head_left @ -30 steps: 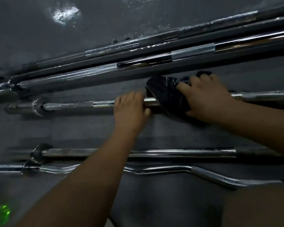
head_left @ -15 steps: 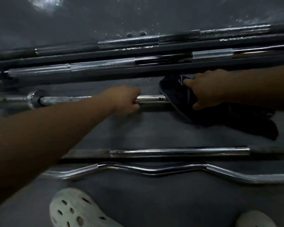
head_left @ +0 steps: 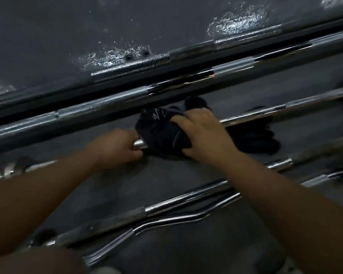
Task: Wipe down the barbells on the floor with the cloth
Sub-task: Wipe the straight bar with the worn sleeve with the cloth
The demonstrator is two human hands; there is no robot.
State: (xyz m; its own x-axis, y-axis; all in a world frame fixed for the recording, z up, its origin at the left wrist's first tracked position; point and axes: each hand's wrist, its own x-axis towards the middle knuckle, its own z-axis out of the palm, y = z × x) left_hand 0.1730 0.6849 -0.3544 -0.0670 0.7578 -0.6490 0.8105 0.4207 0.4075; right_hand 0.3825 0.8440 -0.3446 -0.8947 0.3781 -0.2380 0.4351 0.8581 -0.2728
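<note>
Barbell (head_left: 265, 113) is steadied by left hand (head_left: 115, 147), fingers apparently curled round it (blurred), so cloth (head_left: 160, 131), gripped round the shaft by right hand (head_left: 202, 133), can be drawn along.

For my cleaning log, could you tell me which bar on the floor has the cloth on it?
The straight middle bar, the only one touched: the left hand grips it and the right hand holds the cloth over it.

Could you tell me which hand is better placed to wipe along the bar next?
Probably the right hand: it grips the cloth over the bar, while the left hand holds the bare bar beside it.
</note>
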